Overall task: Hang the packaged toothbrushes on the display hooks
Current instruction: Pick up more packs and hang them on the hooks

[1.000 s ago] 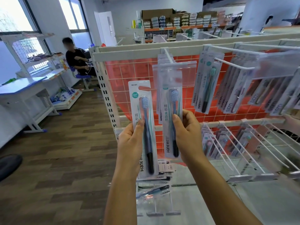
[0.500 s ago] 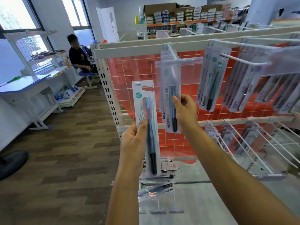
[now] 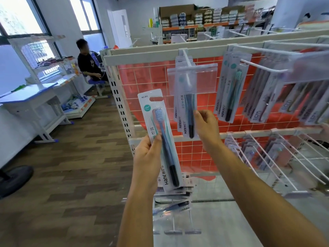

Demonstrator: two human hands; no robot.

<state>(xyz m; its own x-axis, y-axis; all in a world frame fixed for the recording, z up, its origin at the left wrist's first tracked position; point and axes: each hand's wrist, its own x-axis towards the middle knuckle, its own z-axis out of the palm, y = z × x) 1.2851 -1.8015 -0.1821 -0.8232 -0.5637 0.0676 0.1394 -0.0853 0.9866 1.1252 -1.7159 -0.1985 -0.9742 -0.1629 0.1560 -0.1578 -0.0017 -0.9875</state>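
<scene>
My left hand [image 3: 146,157] grips a white packaged toothbrush [image 3: 156,120] with a blue brush, upright in front of the rack's left end. My right hand [image 3: 207,125] pinches the lower right edge of a second packaged toothbrush [image 3: 186,111]. That pack hangs at the front of the leftmost display hook [image 3: 186,57] on the top rail, behind a clear tag holder [image 3: 204,75]. More packs of the same kind hang behind it on that hook.
Further hooks to the right carry toothbrush packs [image 3: 231,90]; a lower row of white hooks [image 3: 267,157] juts toward me. Loose packs [image 3: 178,205] lie on the bottom shelf below my hands. A seated person [image 3: 87,63], a blue-topped table [image 3: 26,94] and a fan base [image 3: 12,180] are left.
My right hand has carried its pack up and away from me to the top-left hook, where it now hangs. My left hand has kept its pack at about the same place.
</scene>
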